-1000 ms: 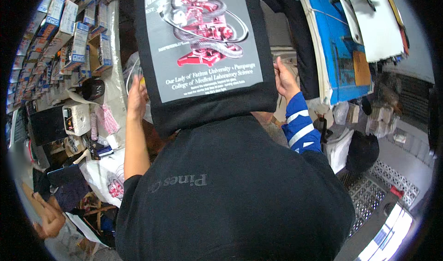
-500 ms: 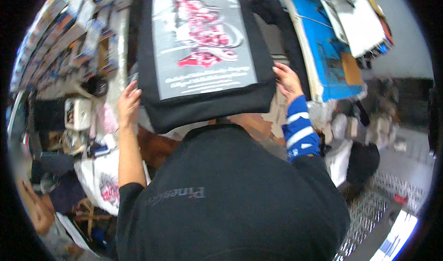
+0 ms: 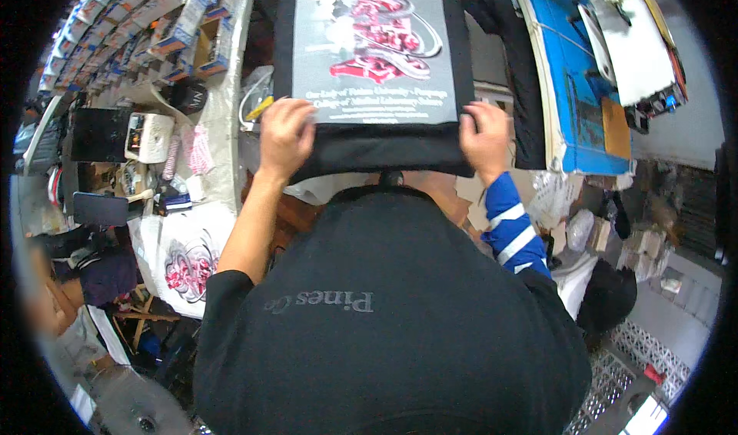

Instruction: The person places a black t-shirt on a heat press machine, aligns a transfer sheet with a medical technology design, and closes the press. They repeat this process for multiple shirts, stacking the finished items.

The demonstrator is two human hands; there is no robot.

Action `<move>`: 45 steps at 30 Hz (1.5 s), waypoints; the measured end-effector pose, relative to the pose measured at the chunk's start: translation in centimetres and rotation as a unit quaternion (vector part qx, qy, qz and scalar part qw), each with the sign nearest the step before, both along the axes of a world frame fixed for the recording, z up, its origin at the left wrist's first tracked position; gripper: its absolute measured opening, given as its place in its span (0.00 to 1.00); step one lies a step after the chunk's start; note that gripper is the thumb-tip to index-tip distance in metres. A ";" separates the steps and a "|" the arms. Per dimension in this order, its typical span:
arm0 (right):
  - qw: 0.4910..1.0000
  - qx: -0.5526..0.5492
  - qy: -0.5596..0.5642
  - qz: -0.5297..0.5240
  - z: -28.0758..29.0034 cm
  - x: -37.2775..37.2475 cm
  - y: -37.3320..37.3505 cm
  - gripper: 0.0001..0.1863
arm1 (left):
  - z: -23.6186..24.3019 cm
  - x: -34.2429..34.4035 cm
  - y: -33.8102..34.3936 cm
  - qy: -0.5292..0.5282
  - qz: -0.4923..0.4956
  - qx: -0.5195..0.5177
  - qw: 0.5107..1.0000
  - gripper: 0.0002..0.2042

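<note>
My left hand (image 3: 287, 135) is at the lower left corner of a black garment (image 3: 384, 150), which lies flat on a platform, with a grey printed panel (image 3: 392, 96) carrying a red-and-pink picture and pale lettering. Its bent fingers are loosely apart at the fabric. My right hand (image 3: 484, 139), below a blue-and-white sleeve, is at the opposite corner, open with bent fingers, slightly blurred.
Stacked boxes (image 3: 154, 20) fill the upper left. A left-side worktop (image 3: 223, 166) holds assorted items and a printed white sheet (image 3: 154, 266). A blue-topped station (image 3: 573, 135) stands right. A fan (image 3: 138, 400) is lower left. Another person's arm (image 3: 61, 296) shows at far left.
My hands have left the garment's side edges and moved inward to its lower corners, fingers bent over the fabric. The garment and surroundings sit further right in the picture.
</note>
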State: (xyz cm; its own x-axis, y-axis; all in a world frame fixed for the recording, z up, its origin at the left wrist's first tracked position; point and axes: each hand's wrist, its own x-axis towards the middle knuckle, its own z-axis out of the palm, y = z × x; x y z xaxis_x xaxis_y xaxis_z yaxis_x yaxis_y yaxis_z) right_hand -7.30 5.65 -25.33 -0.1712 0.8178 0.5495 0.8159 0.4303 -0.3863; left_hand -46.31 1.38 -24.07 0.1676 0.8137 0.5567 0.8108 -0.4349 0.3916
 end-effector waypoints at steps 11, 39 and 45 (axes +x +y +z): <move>0.987 -0.029 -0.069 0.141 -0.6 -7.8 -1.9 0.16 | -1.8 8.4 1.2 0.041 -0.097 -0.045 0.993 0.17; 0.877 -0.077 -0.273 -0.389 16.1 30.8 7.4 0.40 | -4.1 6.8 1.0 0.010 -0.070 0.003 0.998 0.14; 0.897 -0.054 -0.237 -0.368 15.8 29.5 7.4 0.36 | -2.4 8.0 1.5 0.030 -0.060 -0.045 0.997 0.13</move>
